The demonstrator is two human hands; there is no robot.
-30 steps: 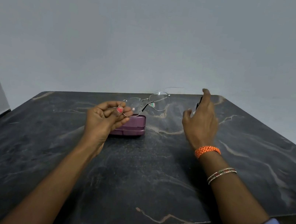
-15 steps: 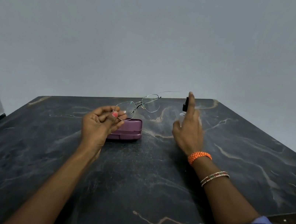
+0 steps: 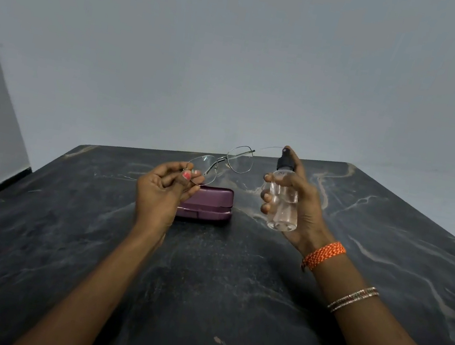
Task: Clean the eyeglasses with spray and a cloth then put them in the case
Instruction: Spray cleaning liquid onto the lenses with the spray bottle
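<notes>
Dark marble-veined bench (image 3: 202, 287) under a plain grey wall, and we're right at the spraying step. Up front, the eyeglasses (image 3: 223, 161) are in the air above the bench, thin wire frame, lenses turned toward the right side, one temple arm trailing off toward the nozzle. The left hand (image 3: 162, 191) has them by the near edge of the frame, thumb and fingertips pinching it — a light grip out at the rim, which I'd say keeps fingers off the glass and leaves both lenses open to the mist.

Across from them, the right hand (image 3: 299, 201) is wrapped round the spray bottle (image 3: 282, 202), fingers curled about the clear body, index finger up on the black pump top. Held upright, nozzle seemingly aimed at the lenses, though at this size I can't be sure of the exact direction. Clear liquid appears to fill part of the bottle; the level is hard to read.

Below the glasses, the purple case (image 3: 206, 203) lies flat on the bench, lid down, contents hidden. No cloth in sight.
</notes>
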